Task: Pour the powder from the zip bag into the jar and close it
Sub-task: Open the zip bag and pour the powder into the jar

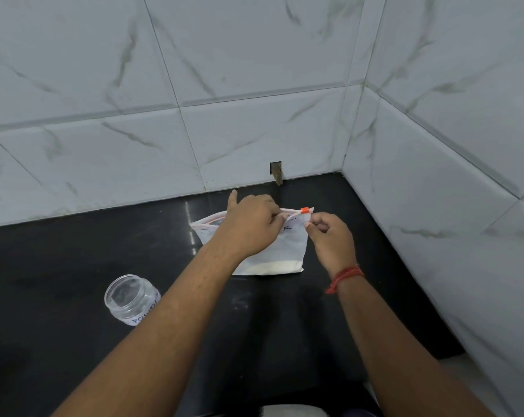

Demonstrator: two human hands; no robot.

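1. The bag (287,248) stands upright on the black worktop (59,266), near the back wall, with its top edge held up by both hands
2. White powder (272,267) sits in a low band along the bottom of the bag; the rest of the bag looks flat and clear, with some dark writing on its front
3. The orange slider (304,210) is at the right end of the pink zip strip, and the left part of the strip gapes open
4. The left hand (251,224) pinches the top edge of the bag near its middle, fingers curled on the strip, index finger pointing up toward the wall
5. The right hand (329,236) pinches the right top corner of the bag just below the slider, fingers curled in; a red thread (346,276) circles that wrist
6. The jar (132,299) stands well to the left of the bag and nearer the person, clear, lidless, its mouth open, with a white label partly hidden by the left forearm
7. The worktop runs into a corner of white marbled tiles (254,70); a small dark notch (276,171) shows in the wall just behind the bag
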